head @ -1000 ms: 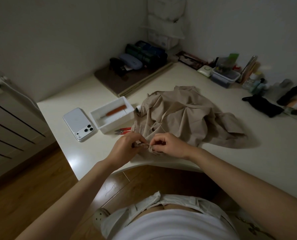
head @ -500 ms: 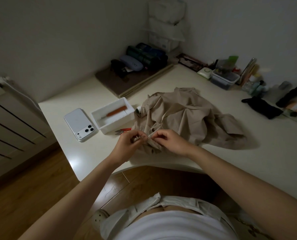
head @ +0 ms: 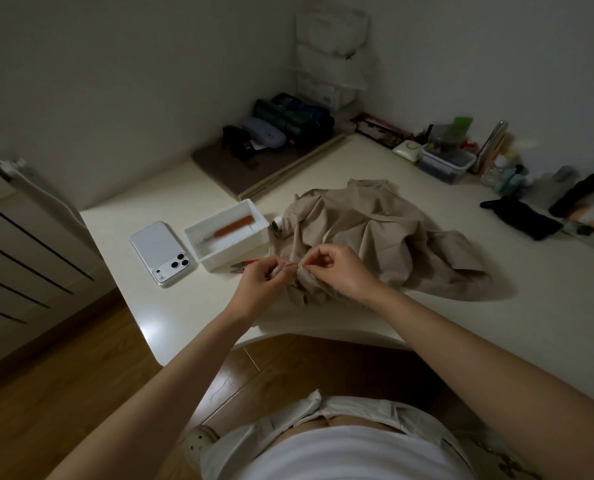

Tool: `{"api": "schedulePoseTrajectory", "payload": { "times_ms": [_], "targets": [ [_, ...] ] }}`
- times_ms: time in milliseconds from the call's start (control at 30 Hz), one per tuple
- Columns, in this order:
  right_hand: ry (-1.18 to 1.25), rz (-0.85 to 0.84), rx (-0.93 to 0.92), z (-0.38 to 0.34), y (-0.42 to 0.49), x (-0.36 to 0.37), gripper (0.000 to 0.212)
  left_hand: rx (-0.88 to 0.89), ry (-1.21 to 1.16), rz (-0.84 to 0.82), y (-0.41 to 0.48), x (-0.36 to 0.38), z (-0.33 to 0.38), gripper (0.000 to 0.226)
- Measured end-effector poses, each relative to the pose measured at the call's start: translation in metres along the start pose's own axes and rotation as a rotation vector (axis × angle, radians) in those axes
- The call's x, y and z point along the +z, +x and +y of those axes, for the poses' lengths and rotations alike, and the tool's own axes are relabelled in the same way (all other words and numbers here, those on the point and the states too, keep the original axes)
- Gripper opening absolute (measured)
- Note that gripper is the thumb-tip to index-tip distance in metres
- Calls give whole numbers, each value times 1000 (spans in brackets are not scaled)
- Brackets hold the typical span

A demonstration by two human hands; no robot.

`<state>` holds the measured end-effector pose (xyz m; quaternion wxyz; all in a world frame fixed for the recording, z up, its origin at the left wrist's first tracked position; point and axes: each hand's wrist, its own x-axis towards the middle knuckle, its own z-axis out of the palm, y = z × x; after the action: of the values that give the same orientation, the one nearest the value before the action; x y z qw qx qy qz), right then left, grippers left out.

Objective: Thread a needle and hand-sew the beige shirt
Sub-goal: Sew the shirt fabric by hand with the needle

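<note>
Desk (head: 427, 323): pale top, dim room; we sit at its near edge.
Tray (head: 234, 252): white, left of the work, keeping tools in reach.
Left hand (head: 260, 289): fingers curled, pinching a fold of the beige shirt (head: 375, 230), heaped mid-desk, to steady it.
Right hand (head: 337, 271): fingertips pinched narrow on that fold; anything finer too small to tell.

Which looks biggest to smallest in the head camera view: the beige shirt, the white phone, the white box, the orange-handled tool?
Largest to smallest:
1. beige shirt
2. white box
3. white phone, close to the box, so this pair is unsure
4. orange-handled tool
</note>
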<state>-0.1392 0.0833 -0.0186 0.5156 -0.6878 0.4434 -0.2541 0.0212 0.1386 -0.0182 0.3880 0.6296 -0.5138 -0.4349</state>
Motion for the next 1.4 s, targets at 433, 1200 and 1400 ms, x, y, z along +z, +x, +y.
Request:
{"api": "schedulePoseTrajectory", "payload": {
  "times_ms": [433, 1200, 1400],
  "targets": [
    [-212, 133, -288, -13, -3, 2, 23, -152, -265, 80, 6, 3, 19, 26],
    [-646, 253, -613, -27, 21, -8, 3, -220, -318, -19, 34, -12, 38, 30],
    [-305, 272, -474, -36, 30, -6, 6, -141, -181, 12, 46, -10, 31, 32]
  ]
}}
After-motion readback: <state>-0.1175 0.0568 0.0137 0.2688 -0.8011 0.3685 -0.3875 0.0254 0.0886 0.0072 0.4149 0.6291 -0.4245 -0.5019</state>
